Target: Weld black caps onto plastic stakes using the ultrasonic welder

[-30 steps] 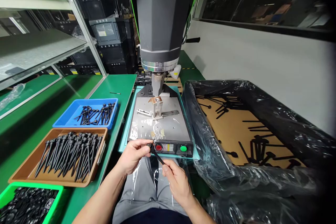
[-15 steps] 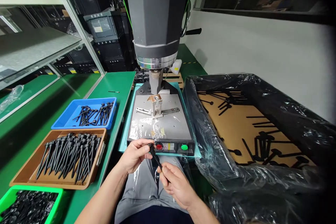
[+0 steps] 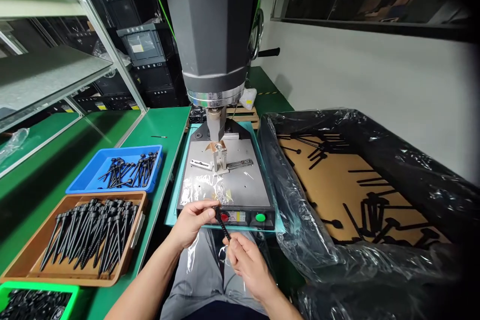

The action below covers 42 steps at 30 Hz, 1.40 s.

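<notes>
Both hands pinch one black spike point(image 3: 222, 224): left hand point(image 3: 192, 221) at its head, right hand point(image 3: 245, 262) at the tip. Fingertip-only hold, could drop into lap.

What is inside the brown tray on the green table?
The brown tray holds many long black spikes, heaped side by side. The pile covers most of the tray floor beneath.

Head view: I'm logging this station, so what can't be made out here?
- black pin: both ends covered by left hand and right hand.
- green tray: cut off by the bottom edge.
- red button: partly behind the pin.
- Label beside it: too small.
</notes>
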Tool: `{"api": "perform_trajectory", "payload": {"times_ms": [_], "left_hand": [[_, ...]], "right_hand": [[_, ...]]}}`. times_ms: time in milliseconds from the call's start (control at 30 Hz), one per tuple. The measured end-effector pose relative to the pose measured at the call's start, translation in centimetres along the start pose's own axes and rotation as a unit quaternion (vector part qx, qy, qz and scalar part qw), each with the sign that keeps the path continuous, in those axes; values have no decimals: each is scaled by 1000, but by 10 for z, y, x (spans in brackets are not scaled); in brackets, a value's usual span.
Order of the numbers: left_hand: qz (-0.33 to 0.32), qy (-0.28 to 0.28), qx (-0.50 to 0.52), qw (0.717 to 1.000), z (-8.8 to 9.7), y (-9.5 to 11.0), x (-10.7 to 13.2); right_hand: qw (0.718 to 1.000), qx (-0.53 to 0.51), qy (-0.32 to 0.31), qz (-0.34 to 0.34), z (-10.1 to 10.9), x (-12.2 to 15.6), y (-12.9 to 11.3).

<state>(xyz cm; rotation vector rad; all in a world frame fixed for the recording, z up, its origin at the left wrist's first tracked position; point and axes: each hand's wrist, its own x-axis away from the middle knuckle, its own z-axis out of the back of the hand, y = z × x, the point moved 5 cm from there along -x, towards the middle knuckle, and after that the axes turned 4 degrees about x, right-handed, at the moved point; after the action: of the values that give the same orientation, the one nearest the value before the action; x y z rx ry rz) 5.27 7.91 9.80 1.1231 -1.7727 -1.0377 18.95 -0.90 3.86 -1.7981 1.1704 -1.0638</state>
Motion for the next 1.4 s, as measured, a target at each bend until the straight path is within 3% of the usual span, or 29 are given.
{"api": "perform_trajectory", "payload": {"times_ms": [167,367,467,600,733,867,1033,1400], "left_hand": [[-80,23,-80,993,-11,19,-10],[-106,26,-100,989,-24,19,-28],[-132,52,-93,986,-24,28,-46],[-206,103,-141,963,-13,59,-81],[-261,127,-196,937,1,79,-121],[-281,112,-257,918,6,74,-152],[-297,123,-316,893,8,69,-171],[-293,31,-369,882,10,87,-194]], "right_hand": [[984,131,73,97,19,-11,-13],[921,307,177,159,35,-28,-32],[901,333,195,197,37,-38,-45],[885,323,253,221,58,-44,-51],[914,275,250,160,84,-40,-24],[931,268,226,103,98,-29,19],[941,246,224,64,113,-14,61],[950,192,244,27,139,-7,89]]}}
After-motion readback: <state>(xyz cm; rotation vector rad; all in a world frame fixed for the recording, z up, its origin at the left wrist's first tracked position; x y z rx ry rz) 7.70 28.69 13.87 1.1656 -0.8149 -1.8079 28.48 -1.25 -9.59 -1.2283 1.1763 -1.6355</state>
